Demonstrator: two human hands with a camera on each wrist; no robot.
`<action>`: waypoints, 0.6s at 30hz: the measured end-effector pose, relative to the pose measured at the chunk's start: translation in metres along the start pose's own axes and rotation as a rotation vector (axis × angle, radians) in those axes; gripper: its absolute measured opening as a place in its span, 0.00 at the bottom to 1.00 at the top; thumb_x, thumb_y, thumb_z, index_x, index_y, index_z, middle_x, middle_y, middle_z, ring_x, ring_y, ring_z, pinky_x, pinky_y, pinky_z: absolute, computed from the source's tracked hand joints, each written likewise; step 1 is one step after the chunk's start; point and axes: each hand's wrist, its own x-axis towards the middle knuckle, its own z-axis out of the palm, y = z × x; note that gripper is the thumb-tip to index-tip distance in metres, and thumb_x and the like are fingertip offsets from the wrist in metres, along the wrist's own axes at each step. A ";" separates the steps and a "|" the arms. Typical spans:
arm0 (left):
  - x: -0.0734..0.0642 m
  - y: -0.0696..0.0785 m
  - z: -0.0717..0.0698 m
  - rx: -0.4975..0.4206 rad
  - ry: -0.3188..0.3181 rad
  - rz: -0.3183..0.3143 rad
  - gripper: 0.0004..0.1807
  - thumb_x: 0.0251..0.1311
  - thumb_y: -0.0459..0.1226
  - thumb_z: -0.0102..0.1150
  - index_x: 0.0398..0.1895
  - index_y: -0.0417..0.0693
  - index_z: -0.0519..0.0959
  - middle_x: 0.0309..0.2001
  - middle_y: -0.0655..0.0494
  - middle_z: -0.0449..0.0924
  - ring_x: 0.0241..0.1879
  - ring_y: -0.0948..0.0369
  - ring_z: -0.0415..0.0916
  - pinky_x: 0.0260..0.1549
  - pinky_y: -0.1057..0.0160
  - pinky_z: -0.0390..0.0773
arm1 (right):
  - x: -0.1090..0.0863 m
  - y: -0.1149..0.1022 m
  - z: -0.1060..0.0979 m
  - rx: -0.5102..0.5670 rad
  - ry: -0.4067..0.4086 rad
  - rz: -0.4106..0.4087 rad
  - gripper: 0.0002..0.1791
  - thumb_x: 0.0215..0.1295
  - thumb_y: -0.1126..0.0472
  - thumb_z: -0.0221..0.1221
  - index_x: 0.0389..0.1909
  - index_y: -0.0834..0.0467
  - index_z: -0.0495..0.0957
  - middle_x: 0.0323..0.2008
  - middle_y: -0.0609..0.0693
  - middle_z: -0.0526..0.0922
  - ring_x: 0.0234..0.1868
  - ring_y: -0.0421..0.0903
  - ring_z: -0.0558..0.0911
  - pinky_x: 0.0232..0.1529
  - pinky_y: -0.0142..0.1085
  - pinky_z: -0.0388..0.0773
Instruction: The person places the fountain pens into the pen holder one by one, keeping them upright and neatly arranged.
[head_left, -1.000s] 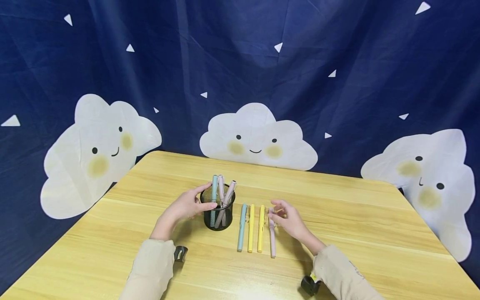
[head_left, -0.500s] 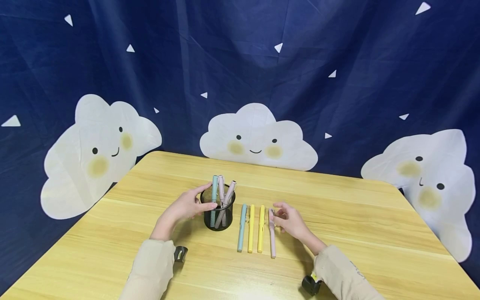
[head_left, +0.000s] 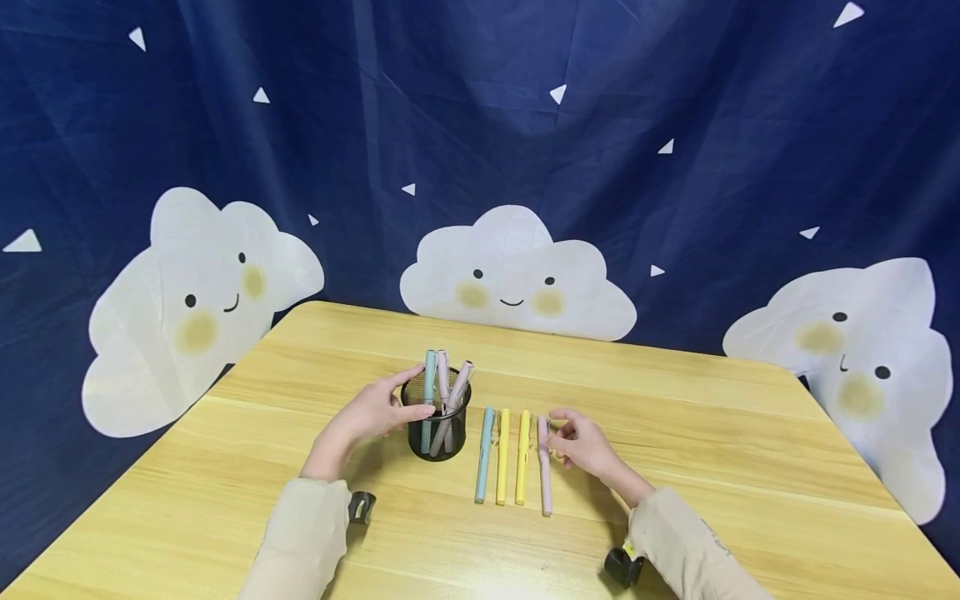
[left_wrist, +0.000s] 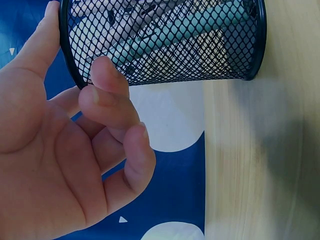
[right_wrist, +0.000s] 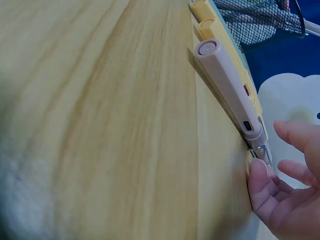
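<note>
My left hand [head_left: 369, 412] holds the black mesh pen cup [head_left: 437, 443] by its rim, thumb and index finger spread around it. The cup stands upright and contains a teal pen [head_left: 428, 379] and two lilac pens, caps up. In the left wrist view, the other fingers [left_wrist: 137, 160] curve loosely below the rim. My right hand [head_left: 587, 447], fingers loosely bent, is at the cap end of a lilac pen [head_left: 545, 479] lying on the table. From the right wrist view, a fingertip appears to touch or nearly touch this pen's clip [right_wrist: 260, 149]; nothing is gripped.
Left of the lilac pen, two yellow pens [head_left: 502, 467] and a teal pen [head_left: 484, 467] lie in a row, roughly parallel. All rest on the wooden table [head_left: 712, 433]. A dark blue curtain [head_left: 480, 125] with clouds hangs behind its far edge.
My right hand has shifted slightly right, from over the lilac pen's cap to beside it. The pen has barely moved. My left hand and the cup have stayed put.
</note>
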 end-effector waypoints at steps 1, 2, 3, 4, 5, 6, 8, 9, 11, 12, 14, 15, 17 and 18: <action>0.000 0.000 0.000 0.000 0.000 0.002 0.43 0.47 0.51 0.63 0.67 0.57 0.56 0.14 0.54 0.66 0.15 0.61 0.63 0.16 0.65 0.66 | 0.000 0.000 0.000 -0.002 -0.005 0.001 0.25 0.56 0.68 0.58 0.53 0.73 0.64 0.25 0.53 0.71 0.21 0.43 0.72 0.18 0.33 0.74; 0.000 0.000 0.000 -0.002 0.000 0.003 0.43 0.47 0.51 0.63 0.67 0.57 0.56 0.14 0.54 0.66 0.15 0.61 0.63 0.16 0.65 0.66 | 0.000 0.000 0.000 -0.002 -0.008 0.003 0.25 0.56 0.68 0.58 0.54 0.73 0.64 0.25 0.53 0.71 0.21 0.43 0.72 0.18 0.33 0.74; 0.000 0.000 0.000 -0.001 0.000 0.004 0.43 0.47 0.51 0.63 0.67 0.57 0.56 0.14 0.54 0.66 0.14 0.61 0.63 0.15 0.65 0.66 | 0.001 0.000 0.000 -0.004 -0.013 0.003 0.26 0.56 0.67 0.58 0.54 0.73 0.64 0.25 0.53 0.71 0.21 0.43 0.72 0.18 0.33 0.74; 0.000 0.000 0.000 -0.002 0.000 0.005 0.43 0.47 0.51 0.63 0.67 0.57 0.56 0.14 0.54 0.66 0.14 0.61 0.63 0.15 0.65 0.66 | 0.001 0.000 -0.001 -0.001 -0.019 0.005 0.27 0.56 0.67 0.58 0.55 0.73 0.63 0.25 0.53 0.71 0.21 0.43 0.72 0.18 0.33 0.74; 0.000 0.000 0.000 -0.002 0.000 0.004 0.43 0.47 0.51 0.63 0.67 0.57 0.56 0.14 0.54 0.66 0.14 0.61 0.63 0.15 0.65 0.66 | 0.001 0.000 -0.001 0.000 -0.025 0.007 0.28 0.56 0.66 0.59 0.55 0.73 0.62 0.25 0.53 0.71 0.21 0.42 0.72 0.18 0.34 0.74; 0.000 0.000 0.000 0.001 0.001 0.004 0.43 0.48 0.51 0.63 0.67 0.57 0.56 0.14 0.54 0.66 0.14 0.61 0.63 0.15 0.65 0.66 | 0.001 0.000 -0.001 0.001 -0.031 0.009 0.29 0.56 0.66 0.59 0.56 0.73 0.62 0.25 0.54 0.71 0.21 0.42 0.72 0.19 0.34 0.74; 0.000 0.000 0.000 0.004 0.002 0.002 0.42 0.48 0.50 0.63 0.67 0.57 0.56 0.14 0.54 0.66 0.15 0.60 0.64 0.15 0.64 0.67 | 0.001 0.000 -0.002 0.014 -0.047 0.019 0.31 0.56 0.65 0.60 0.57 0.73 0.60 0.25 0.54 0.71 0.20 0.42 0.72 0.19 0.35 0.75; 0.000 0.000 0.000 0.004 0.002 0.000 0.42 0.48 0.50 0.63 0.67 0.58 0.56 0.14 0.53 0.66 0.15 0.60 0.64 0.16 0.64 0.67 | 0.002 0.000 -0.002 0.021 -0.057 0.024 0.32 0.56 0.65 0.60 0.58 0.73 0.59 0.24 0.54 0.71 0.19 0.42 0.72 0.19 0.36 0.75; 0.000 0.000 0.000 0.005 0.002 -0.003 0.42 0.48 0.49 0.63 0.67 0.58 0.56 0.15 0.53 0.67 0.15 0.60 0.64 0.16 0.65 0.67 | 0.002 0.001 -0.002 0.036 -0.080 0.033 0.34 0.55 0.65 0.60 0.59 0.73 0.58 0.24 0.54 0.70 0.18 0.42 0.71 0.19 0.37 0.76; 0.000 0.001 0.000 0.006 0.000 -0.001 0.42 0.49 0.49 0.63 0.67 0.58 0.56 0.15 0.53 0.67 0.15 0.60 0.64 0.15 0.65 0.67 | 0.003 0.001 -0.003 0.042 -0.090 0.037 0.35 0.55 0.64 0.60 0.60 0.73 0.57 0.23 0.54 0.70 0.18 0.42 0.71 0.19 0.38 0.76; 0.000 0.000 -0.001 0.004 -0.004 0.003 0.42 0.49 0.49 0.63 0.67 0.57 0.56 0.15 0.52 0.67 0.14 0.60 0.63 0.15 0.65 0.66 | 0.003 0.002 -0.003 0.053 -0.111 0.045 0.36 0.55 0.63 0.61 0.61 0.73 0.55 0.23 0.53 0.69 0.16 0.42 0.71 0.19 0.38 0.76; 0.001 0.000 -0.001 0.003 -0.005 0.004 0.42 0.48 0.50 0.63 0.67 0.57 0.56 0.15 0.52 0.67 0.14 0.61 0.63 0.15 0.65 0.66 | 0.004 0.002 -0.003 0.055 -0.120 0.049 0.38 0.55 0.63 0.61 0.61 0.73 0.54 0.22 0.53 0.69 0.16 0.41 0.71 0.19 0.38 0.76; 0.001 0.000 -0.001 0.005 -0.008 0.008 0.43 0.48 0.50 0.63 0.67 0.56 0.56 0.15 0.52 0.67 0.14 0.61 0.63 0.15 0.65 0.65 | 0.004 0.003 -0.004 0.065 -0.140 0.060 0.40 0.55 0.61 0.62 0.62 0.72 0.53 0.21 0.53 0.70 0.15 0.41 0.72 0.19 0.38 0.76; 0.001 0.000 -0.001 0.005 -0.010 0.009 0.43 0.48 0.51 0.63 0.67 0.56 0.56 0.15 0.52 0.67 0.14 0.61 0.63 0.15 0.65 0.65 | 0.004 0.003 -0.004 0.068 -0.147 0.067 0.40 0.54 0.61 0.62 0.62 0.72 0.52 0.21 0.53 0.70 0.15 0.42 0.72 0.19 0.38 0.76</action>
